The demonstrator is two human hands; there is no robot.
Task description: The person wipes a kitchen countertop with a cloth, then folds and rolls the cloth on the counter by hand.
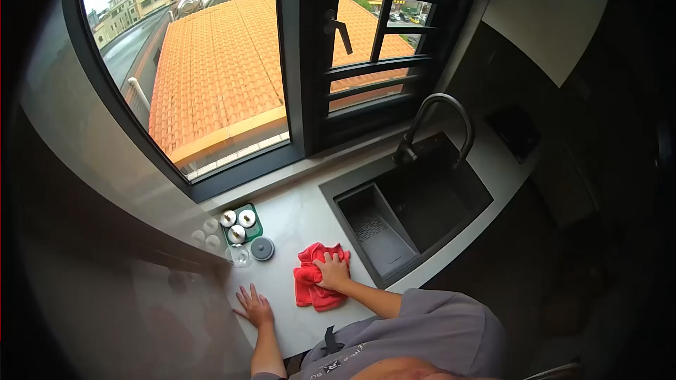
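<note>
My right hand presses down on a bunched red cloth on the white countertop, its fingers curled over the folds. The cloth lies just left of the dark sink. Farther left, my left hand rests flat on the countertop with its fingers spread and nothing in it. Beyond that hand stand a clear glass vessel and a round grey lid or container. Behind these, a green tray holds three white-topped jars with small knobs.
The dark sink has a grey basin insert on its left side and a tall curved faucet behind. A glossy wall panel borders the counter on the left. Windows with dark frames stand at the back.
</note>
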